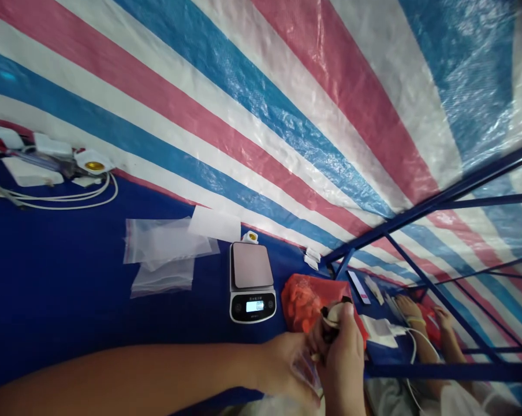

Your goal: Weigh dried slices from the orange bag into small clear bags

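Low in the head view, my left hand point(284, 367) and my right hand point(341, 358) meet over the blue table point(62, 300). The left arm reaches in from the lower left, and its fingers are closed on a small clear plastic bag point(306, 370). The right hand's fingers are wrapped round a small dark and white part point(332, 316) held above the bag. Just behind the hands lies a red bag of orange pieces point(306, 297). A small digital scale point(252, 281) with a lit display stands left of that bag.
Clear plastic bags point(163, 254) lie left of the scale. White lamp sockets and cables point(57, 167) sit at the far left. A striped tarp point(287, 104) backs the table. A blue metal frame point(438, 231) stands at right, with another person's hands point(421, 315) beyond it.
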Motion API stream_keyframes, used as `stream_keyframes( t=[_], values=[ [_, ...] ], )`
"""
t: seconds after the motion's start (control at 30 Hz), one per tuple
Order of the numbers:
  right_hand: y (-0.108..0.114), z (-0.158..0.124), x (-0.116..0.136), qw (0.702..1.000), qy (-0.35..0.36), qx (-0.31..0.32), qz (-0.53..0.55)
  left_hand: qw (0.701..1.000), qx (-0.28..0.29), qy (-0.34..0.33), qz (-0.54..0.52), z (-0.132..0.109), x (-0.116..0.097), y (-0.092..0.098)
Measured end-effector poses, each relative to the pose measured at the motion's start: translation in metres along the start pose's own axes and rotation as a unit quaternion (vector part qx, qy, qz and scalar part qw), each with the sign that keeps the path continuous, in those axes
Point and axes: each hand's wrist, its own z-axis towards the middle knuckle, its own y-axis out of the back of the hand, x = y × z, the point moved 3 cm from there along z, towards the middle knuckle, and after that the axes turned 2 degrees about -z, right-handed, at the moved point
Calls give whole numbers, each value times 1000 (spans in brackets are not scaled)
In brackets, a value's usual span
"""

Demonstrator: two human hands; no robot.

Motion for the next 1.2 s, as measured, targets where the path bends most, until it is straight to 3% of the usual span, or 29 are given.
stream_keyframes(
  t=[0.1,0.23,0.43,0.67,0.93,1.07,1.2],
  values=[
    [0,-4,-1,999,-40,3,11,999,-13,3,29,0,1,-1],
    [7,-8,-3,999,-28,-8,-38,999,-34,18,34,1,8,1],
    [4,-13,-10,997,-19,19,-67,1000,-15,3,20,-6,-1,-3],
    [3,-17,-12,994,-39,25,-99,999,-27,19,-4,-4,7,-2],
    [15,-12,-19,990,30,26,-135,1000,5,14,5,-6,-5,-2],
    [24,-5,-23,992,37,26,-121,999,11,21,-23,-4,-2,1],
    [38,3,-23,994,33,-26,-106,996,-6,29,-84,-1,4,9]
  ],
)
